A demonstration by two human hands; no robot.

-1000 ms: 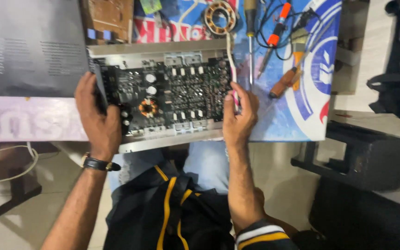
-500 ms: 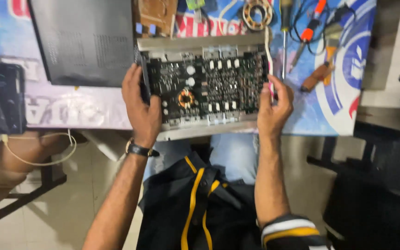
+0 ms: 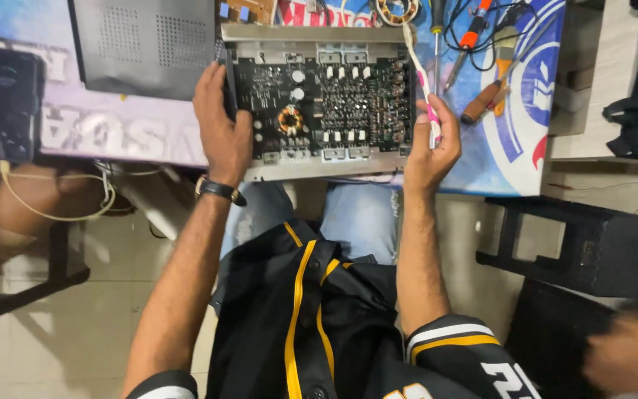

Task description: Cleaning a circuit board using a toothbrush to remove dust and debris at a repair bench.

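Observation:
An open amplifier (image 3: 319, 103) with a dark circuit board in a silver metal case lies on the bench in front of me. My left hand (image 3: 221, 125) grips the left edge of the circuit board, thumb on top; a black band sits on that wrist. My right hand (image 3: 430, 144) is at the case's right edge, closed around a slim white and pink toothbrush (image 3: 422, 81) that points away from me along the board's side. A copper coil sits near the board's middle.
A grey perforated metal cover (image 3: 145, 44) lies at the far left of the bench. Screwdrivers with orange handles (image 3: 481, 100), cables and a wound coil ring (image 3: 396, 11) lie at the back right. A black stool (image 3: 577, 244) stands to my right; a black device (image 3: 5, 100) with a cord is at left.
The view has shifted, so the amplifier now sits higher and more central in frame. Both hands keep their hold on the board edge and the toothbrush.

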